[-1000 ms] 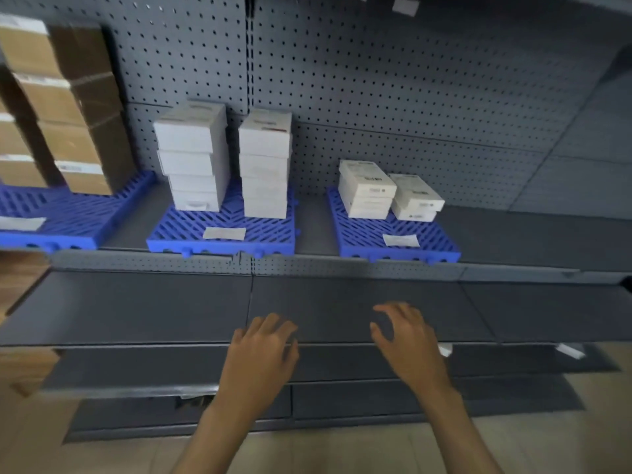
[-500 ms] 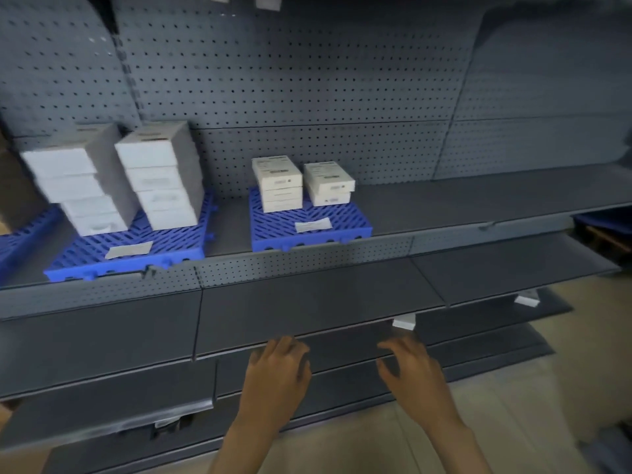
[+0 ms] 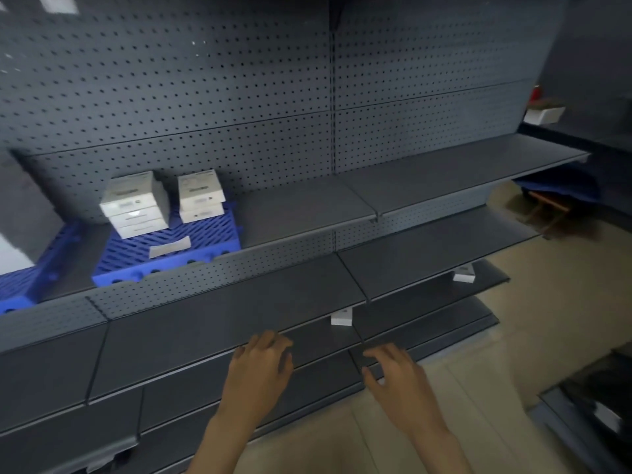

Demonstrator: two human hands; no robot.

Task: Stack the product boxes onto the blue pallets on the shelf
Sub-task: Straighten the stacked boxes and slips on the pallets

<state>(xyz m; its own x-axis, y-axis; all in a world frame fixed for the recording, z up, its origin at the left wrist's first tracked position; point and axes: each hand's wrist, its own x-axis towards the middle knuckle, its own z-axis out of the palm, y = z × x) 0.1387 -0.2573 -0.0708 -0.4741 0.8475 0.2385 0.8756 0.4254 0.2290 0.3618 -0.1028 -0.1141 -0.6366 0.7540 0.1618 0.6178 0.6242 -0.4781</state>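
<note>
A blue pallet (image 3: 191, 246) sits on the grey shelf at the left. On it stand two short stacks of white product boxes: a taller left stack (image 3: 135, 203) and a lower right stack (image 3: 201, 195). A second blue pallet (image 3: 30, 285) shows partly at the left edge. My left hand (image 3: 261, 366) and my right hand (image 3: 393, 372) hover low in front of the lower shelves, fingers loosely spread, holding nothing. Both are far below and to the right of the pallets.
Dark pegboard (image 3: 239, 97) backs the shelving. The upper shelf (image 3: 444, 172) runs bare to the right. Small white tags (image 3: 342, 316) hang under lower shelf edges. A white box (image 3: 543, 114) sits far right. Beige floor (image 3: 547, 319) lies to the right.
The view has swung to the right, so the pallets and box stacks have slid toward the left edge. Both hands stay empty and low in front of the shelves.
</note>
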